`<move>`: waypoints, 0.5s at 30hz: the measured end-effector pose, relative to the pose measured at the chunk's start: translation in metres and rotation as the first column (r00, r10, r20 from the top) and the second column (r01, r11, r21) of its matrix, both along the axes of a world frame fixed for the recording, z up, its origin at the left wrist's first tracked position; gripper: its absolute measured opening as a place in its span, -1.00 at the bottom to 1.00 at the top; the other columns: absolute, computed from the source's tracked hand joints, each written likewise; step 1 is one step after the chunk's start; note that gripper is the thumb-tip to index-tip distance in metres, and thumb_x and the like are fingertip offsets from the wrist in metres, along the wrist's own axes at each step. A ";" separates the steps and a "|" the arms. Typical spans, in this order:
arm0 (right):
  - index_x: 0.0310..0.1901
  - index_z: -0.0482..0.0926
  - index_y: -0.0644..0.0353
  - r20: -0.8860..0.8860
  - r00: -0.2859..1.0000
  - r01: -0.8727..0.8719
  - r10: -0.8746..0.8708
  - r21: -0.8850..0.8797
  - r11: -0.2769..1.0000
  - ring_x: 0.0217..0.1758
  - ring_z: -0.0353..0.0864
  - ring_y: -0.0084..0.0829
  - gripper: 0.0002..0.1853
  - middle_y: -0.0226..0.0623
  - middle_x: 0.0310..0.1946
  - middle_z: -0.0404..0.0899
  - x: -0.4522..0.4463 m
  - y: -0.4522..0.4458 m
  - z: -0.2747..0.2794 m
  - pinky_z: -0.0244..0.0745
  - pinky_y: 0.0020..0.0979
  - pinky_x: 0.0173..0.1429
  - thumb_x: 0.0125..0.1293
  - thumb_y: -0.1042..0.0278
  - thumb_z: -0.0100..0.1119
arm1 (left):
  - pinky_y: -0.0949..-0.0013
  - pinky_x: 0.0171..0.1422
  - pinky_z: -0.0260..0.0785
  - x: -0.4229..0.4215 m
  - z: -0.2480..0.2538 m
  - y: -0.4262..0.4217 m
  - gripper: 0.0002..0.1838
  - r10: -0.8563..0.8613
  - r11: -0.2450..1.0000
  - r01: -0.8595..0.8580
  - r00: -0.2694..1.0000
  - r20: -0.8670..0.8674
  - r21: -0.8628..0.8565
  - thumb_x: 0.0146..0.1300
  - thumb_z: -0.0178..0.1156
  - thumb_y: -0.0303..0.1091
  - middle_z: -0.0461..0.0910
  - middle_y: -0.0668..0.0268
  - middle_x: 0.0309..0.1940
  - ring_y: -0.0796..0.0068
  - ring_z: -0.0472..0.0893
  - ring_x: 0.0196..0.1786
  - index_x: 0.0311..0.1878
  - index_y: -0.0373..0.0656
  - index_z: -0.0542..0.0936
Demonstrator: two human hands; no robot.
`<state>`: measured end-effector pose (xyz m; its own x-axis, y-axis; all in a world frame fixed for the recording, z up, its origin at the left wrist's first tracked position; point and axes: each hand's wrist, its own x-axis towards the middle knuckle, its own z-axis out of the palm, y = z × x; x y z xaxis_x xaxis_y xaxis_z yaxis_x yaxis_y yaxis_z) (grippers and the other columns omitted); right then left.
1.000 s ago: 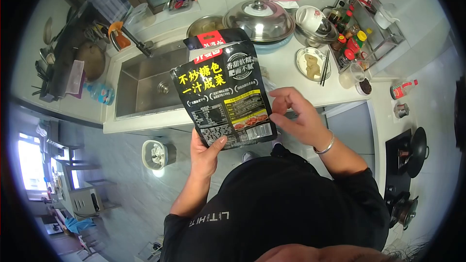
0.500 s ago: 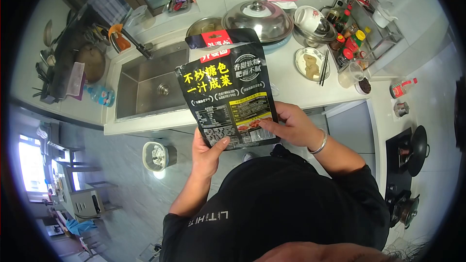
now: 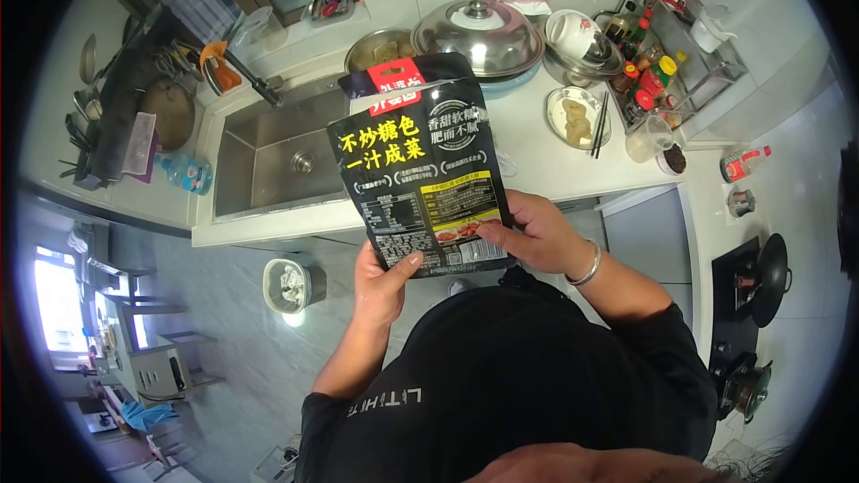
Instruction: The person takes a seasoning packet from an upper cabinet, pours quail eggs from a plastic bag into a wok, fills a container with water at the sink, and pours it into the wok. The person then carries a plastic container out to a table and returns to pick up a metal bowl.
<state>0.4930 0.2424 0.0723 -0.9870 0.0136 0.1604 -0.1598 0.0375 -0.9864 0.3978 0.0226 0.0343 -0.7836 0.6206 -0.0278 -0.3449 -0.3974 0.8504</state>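
Observation:
A black pouch of sauce (image 3: 420, 179) with yellow and white print is held up in front of my body, its printed face toward me. The strip along its top looks torn partly away from the rest. My left hand (image 3: 385, 284) grips the lower left corner, thumb on the front. On the lower right edge, my right hand (image 3: 537, 234) is closed with its thumb across the front; a silver bangle is on that wrist. The fingers of both hands are mostly hidden behind the pouch. Past the pouch lie the sink and the counter.
A steel sink (image 3: 259, 161) lies beyond the pouch to the left. Along the counter stand a domed lidded pan (image 3: 479, 36), a plate of ginger (image 3: 564, 121) with chopsticks (image 3: 599, 125), and sauce bottles (image 3: 658, 76). A waste bin (image 3: 288, 286) is on the floor; a wok (image 3: 771, 277) sits at right.
Almost nothing differs. Both hands keep their hold on the pouch, which has shifted very slightly, and the view has moved a touch.

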 end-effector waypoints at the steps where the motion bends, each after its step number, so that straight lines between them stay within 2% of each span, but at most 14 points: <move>1: 0.15 0.51 0.29 -0.002 1.000 0.000 0.001 0.011 1.000 0.00 0.54 -0.65 -0.71 -0.37 -0.04 0.62 0.000 0.001 -0.001 0.47 -0.50 0.11 0.44 0.47 0.11 | 0.34 0.23 0.41 -0.001 -0.002 -0.001 -0.56 -0.005 1.000 0.005 1.000 0.010 0.002 0.17 0.26 -0.66 0.63 0.25 0.00 0.47 0.61 0.04 0.14 -0.25 0.47; 6: 0.14 0.52 0.28 -0.012 1.000 -0.004 0.005 0.042 0.999 0.00 0.55 -0.64 -0.71 -0.36 -0.04 0.62 -0.002 -0.001 0.004 0.47 -0.50 0.10 0.43 0.47 0.13 | 0.27 0.26 0.42 -0.003 -0.006 -0.003 -0.58 -0.025 0.999 0.023 0.999 0.039 0.046 0.16 0.22 -0.68 0.65 0.16 0.03 0.36 0.63 0.06 0.13 -0.31 0.51; 12: 0.14 0.52 0.28 -0.018 1.000 -0.013 0.014 0.043 0.999 0.02 0.57 -0.61 -0.71 -0.33 -0.02 0.63 -0.003 -0.001 0.007 0.48 -0.49 0.12 0.42 0.47 0.14 | 0.25 0.27 0.42 -0.005 -0.005 -0.003 -0.58 -0.046 0.996 0.040 0.996 0.077 0.074 0.17 0.21 -0.69 0.64 0.15 0.04 0.35 0.63 0.07 0.13 -0.30 0.51; 15: 0.15 0.52 0.29 -0.033 0.999 -0.008 0.009 0.051 0.999 0.03 0.57 -0.60 -0.70 -0.33 -0.02 0.63 -0.004 -0.001 0.005 0.48 -0.49 0.12 0.42 0.48 0.14 | 0.32 0.26 0.40 -0.005 -0.003 -0.002 -0.57 -0.050 0.996 0.044 0.996 0.072 0.079 0.19 0.20 -0.71 0.63 0.20 0.04 0.43 0.61 0.07 0.15 -0.29 0.49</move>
